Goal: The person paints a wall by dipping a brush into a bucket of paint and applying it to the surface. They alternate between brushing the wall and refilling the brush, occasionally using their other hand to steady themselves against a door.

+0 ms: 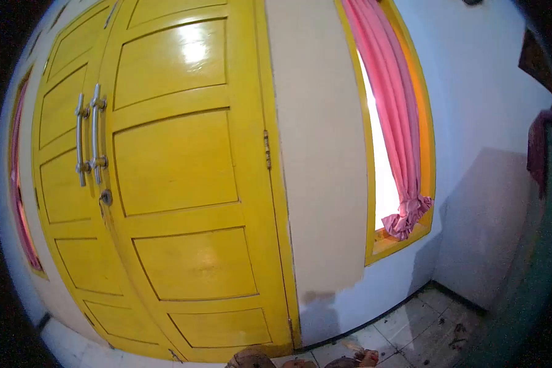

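Cream-coated wall strip (319,153): just right of the yellow double door (178,162), running up out of view. Hands: can't tell how open they are or what they hold; the cropped shapes (367,357) low by the door's right foot could be hands or feet.

Risks, near to far: dark debris (459,334) on the tiled floor (405,328), right of the door, could cause a slip or stick to anything tacky. Cream coat stops ragged above the bluish-white lower wall (377,288), so a visible step could stay if it dries like that. Can't tell if it's wet; if so, a careless touch could smear it onto the door frame.

Room: door leaves look closed, two bar handles (96,135) side by side, lock (106,197) under them. Farther right of the door, yellow window frame (428,208), pink curtain (395,110) gathered at its ruffled bottom. Beyond that, a shadowed side wall (487,214).
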Action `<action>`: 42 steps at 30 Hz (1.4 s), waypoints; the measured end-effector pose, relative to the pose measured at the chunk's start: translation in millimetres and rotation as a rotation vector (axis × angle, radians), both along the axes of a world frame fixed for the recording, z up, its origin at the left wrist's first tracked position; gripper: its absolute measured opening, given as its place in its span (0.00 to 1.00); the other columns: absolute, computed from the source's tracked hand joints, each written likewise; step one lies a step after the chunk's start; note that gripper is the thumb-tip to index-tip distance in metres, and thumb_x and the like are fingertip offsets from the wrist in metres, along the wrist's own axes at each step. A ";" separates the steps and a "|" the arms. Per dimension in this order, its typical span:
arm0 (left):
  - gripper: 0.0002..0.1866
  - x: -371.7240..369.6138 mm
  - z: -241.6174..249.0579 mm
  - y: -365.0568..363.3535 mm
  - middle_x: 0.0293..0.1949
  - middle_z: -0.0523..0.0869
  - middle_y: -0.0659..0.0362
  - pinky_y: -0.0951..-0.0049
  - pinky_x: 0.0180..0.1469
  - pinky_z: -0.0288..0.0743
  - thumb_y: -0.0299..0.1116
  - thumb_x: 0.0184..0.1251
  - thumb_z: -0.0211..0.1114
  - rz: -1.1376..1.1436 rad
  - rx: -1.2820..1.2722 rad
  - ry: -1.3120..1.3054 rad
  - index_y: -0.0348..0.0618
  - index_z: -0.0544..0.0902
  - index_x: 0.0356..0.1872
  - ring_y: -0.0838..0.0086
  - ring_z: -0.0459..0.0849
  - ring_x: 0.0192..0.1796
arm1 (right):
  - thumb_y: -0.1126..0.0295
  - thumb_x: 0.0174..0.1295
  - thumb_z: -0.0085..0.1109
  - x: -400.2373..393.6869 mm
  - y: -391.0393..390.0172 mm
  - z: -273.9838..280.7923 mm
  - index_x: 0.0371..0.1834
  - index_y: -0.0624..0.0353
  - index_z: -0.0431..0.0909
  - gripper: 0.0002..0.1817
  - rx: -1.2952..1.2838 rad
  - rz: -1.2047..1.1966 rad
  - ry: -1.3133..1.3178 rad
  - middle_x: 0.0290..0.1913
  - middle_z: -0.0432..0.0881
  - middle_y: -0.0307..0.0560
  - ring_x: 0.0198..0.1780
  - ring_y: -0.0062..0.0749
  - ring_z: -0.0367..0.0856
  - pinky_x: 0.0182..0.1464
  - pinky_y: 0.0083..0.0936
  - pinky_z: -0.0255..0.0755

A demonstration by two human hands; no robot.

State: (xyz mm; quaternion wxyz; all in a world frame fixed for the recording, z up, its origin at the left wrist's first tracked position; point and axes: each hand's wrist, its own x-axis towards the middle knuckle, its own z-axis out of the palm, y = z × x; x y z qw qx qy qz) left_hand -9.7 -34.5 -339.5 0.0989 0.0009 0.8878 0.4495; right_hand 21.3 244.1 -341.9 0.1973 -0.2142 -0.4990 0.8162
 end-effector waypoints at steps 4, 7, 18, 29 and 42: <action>0.28 -0.5 1.4 -3.2 0.38 0.82 0.46 0.59 0.48 0.70 0.58 0.61 0.48 0.043 0.009 -0.006 0.42 0.81 0.43 0.55 0.80 0.42 | 0.68 0.58 0.41 16.5 -3.7 27.5 0.31 0.60 0.75 0.12 -0.011 0.071 0.011 0.20 0.70 0.40 0.21 0.29 0.68 0.23 0.27 0.64; 0.28 -2.7 -2.0 -4.2 0.38 0.82 0.47 0.60 0.48 0.71 0.57 0.61 0.49 0.065 0.028 -0.006 0.43 0.81 0.43 0.56 0.80 0.42 | 0.68 0.58 0.39 19.7 -6.8 32.8 0.31 0.61 0.78 0.15 -0.003 0.113 0.041 0.18 0.69 0.38 0.19 0.27 0.65 0.21 0.25 0.62; 0.25 -18.9 -98.7 -27.2 0.37 0.83 0.49 0.62 0.47 0.72 0.56 0.60 0.52 0.050 0.021 -0.086 0.45 0.81 0.43 0.59 0.81 0.41 | 0.65 0.57 0.50 -3.8 -22.1 -56.3 0.36 0.60 0.69 0.10 0.405 0.187 -0.035 0.33 0.75 0.44 0.36 0.34 0.73 0.40 0.31 0.70; 0.21 22.4 -1.7 -4.3 0.25 0.78 0.61 0.69 0.30 0.69 0.49 0.65 0.51 0.210 0.520 0.038 0.41 0.81 0.36 0.74 0.75 0.27 | 0.66 0.62 0.47 15.6 -42.3 34.4 0.39 0.57 0.67 0.08 0.159 0.330 0.137 0.36 0.70 0.40 0.40 0.27 0.70 0.43 0.27 0.68; 0.19 11.4 71.5 -14.7 0.33 0.79 0.61 0.75 0.39 0.69 0.46 0.69 0.46 0.249 0.606 -0.045 0.42 0.79 0.39 0.77 0.74 0.34 | 0.66 0.62 0.49 16.6 -17.8 46.7 0.38 0.56 0.66 0.07 0.293 0.190 0.019 0.30 0.77 0.45 0.29 0.30 0.78 0.30 0.27 0.71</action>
